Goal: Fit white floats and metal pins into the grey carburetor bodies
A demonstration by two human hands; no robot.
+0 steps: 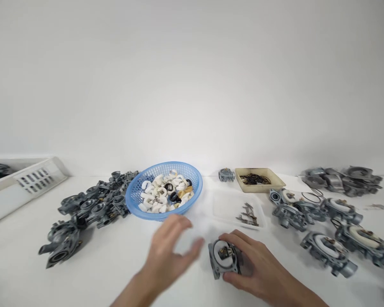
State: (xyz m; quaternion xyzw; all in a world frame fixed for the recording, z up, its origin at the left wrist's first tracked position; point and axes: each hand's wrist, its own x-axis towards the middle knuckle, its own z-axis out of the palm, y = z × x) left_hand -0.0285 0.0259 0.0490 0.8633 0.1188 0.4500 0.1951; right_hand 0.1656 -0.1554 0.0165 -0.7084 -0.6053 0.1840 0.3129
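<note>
Right hand [257, 258] gripping grey metal carburetor body [223, 260] on table [124, 260], left hand [166, 253] open and empty at its 9 o'clock, blue basket [153, 216] at 11, shallow tray [224, 207] at 1

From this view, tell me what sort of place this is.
Likely a mechanical-parts workbench: grey castings piled at left, a blue basket of mostly white pieces, and a metal part in the right hand.

I see the left hand [168, 253] hovering, slightly blurred, thumb [192, 252] held apart from curved fingers [173, 228]; the right hand [256, 264] curls in a grip, bare forearm [297, 292] slanting inward.
</note>
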